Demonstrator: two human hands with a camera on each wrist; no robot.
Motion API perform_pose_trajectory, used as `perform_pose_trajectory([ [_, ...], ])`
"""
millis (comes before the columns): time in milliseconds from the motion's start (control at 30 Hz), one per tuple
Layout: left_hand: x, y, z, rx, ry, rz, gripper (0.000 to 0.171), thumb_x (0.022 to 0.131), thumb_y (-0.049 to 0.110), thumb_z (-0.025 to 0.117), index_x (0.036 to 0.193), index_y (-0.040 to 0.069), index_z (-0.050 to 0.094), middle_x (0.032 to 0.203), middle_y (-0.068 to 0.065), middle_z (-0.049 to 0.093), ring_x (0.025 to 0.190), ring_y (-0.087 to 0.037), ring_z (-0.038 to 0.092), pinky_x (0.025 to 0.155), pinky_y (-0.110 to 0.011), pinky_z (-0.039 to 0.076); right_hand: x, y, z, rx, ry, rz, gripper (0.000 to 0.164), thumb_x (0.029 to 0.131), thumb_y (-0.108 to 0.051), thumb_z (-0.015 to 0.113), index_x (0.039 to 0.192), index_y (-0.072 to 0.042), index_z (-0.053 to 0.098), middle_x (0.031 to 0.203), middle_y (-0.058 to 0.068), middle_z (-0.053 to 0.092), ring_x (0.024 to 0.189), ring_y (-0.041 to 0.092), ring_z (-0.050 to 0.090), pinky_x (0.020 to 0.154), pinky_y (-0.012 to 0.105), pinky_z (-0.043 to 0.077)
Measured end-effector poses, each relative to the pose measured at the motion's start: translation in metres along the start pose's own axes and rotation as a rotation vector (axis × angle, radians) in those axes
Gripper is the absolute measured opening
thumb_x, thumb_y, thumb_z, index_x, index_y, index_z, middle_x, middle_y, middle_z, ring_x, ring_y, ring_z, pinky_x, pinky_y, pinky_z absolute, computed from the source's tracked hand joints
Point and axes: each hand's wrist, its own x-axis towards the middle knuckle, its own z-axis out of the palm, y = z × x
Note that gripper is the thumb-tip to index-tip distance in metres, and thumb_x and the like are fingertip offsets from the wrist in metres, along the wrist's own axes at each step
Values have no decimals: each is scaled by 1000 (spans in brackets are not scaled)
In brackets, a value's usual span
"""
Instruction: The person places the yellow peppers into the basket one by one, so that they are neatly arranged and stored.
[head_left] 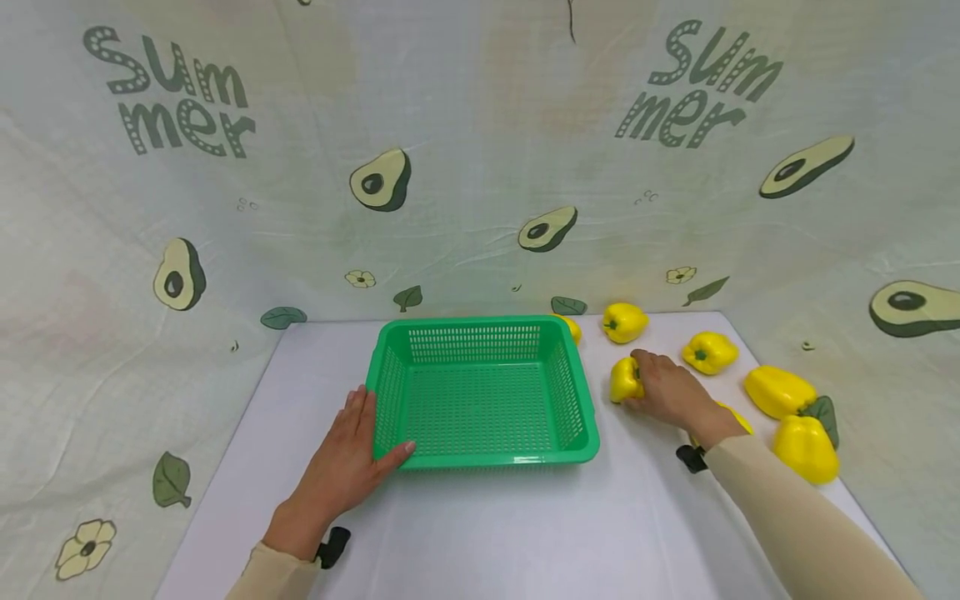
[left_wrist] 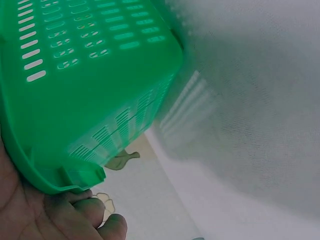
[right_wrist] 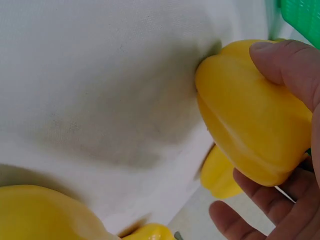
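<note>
A green plastic basket (head_left: 487, 459) with slotted walls stands on the white-covered table. My left hand (head_left: 341, 462) rests at its near left corner, fingers straight along the left side and thumb over the front rim. In the left wrist view the fingers lie at the outside of the basket's rim (left_wrist: 47, 186). Right of the basket, my right hand (head_left: 670, 390) holds a yellow bell pepper (head_left: 624, 381). The right wrist view shows the thumb on one side of this pepper (right_wrist: 250, 110) and fingers on the other. No peppers show inside the basket.
Several more yellow peppers lie on the right: one at the back (head_left: 625, 322), one farther right (head_left: 708, 352), two by the right edge (head_left: 806, 450). Another pepper (head_left: 738, 417) is partly hidden by my right wrist. One pepper (head_left: 572, 327) peeks from behind the basket. Printed cloth (head_left: 465, 100) hangs behind.
</note>
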Motion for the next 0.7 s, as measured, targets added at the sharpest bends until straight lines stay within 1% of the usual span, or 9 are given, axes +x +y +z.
perform_pose_trajectory([
  [233,0,-1,-2,7,16,18,109,100,69,57,162,-13,20,172,-31,17,160,-48,17,129,-59,24,4,-2,-1,-92,34,-45,83,84,-37,90,142,4,48,134,28,58,118,45,56,105,65,49],
  [367,1,-1,-5,12,9,18,110,100,69,57,162,-13,20,172,-31,17,160,-48,17,129,-59,24,6,-5,-5,-151,61,-62,84,83,-39,90,141,5,48,132,28,59,117,44,56,103,65,50],
  [567,1,-5,-11,12,-16,38,112,98,71,58,161,-13,23,171,-31,20,159,-49,19,126,-64,26,5,-13,-22,-192,80,-94,82,85,-37,88,141,7,47,130,28,60,117,45,57,103,65,50],
  [700,1,-11,-13,-19,-29,59,114,96,71,62,163,-11,22,172,-29,20,160,-48,18,126,-65,26,6,-18,-36,-222,128,-136,80,84,-37,88,139,7,49,125,26,62,111,43,60,95,63,54],
])
